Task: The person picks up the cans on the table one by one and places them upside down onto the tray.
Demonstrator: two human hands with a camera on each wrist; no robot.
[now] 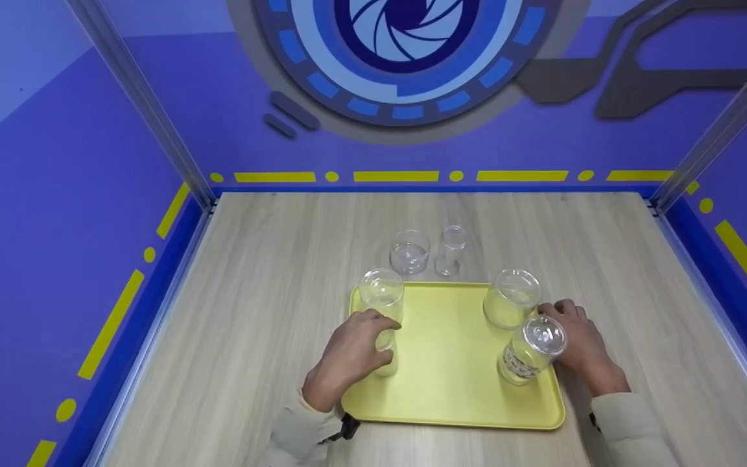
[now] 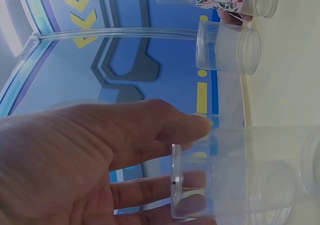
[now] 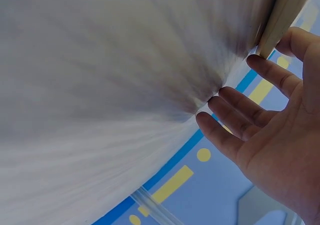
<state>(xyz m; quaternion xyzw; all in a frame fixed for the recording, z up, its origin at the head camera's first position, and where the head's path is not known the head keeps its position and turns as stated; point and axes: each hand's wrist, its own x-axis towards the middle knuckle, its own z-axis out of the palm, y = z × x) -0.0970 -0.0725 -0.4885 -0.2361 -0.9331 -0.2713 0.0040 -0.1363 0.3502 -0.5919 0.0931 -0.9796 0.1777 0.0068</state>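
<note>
My left hand is at the left side of the yellow tray. Its thumb and fingers spread around a slim clear jar, standing with its flat base up. In the left wrist view, fingers show through the jar's wall and a gap separates the thumb from it. Just behind stands a taller clear jar. My right hand rests by the tray's right edge, fingers extended, fingertips at the tabletop in the right wrist view. Beside it, on the tray, are a clear jar with a floral label and a wide clear jar.
Beyond the tray's back edge, a short wide clear jar and a slim clear jar stand on the wooden table. Blue-purple panels wall in the back and both sides.
</note>
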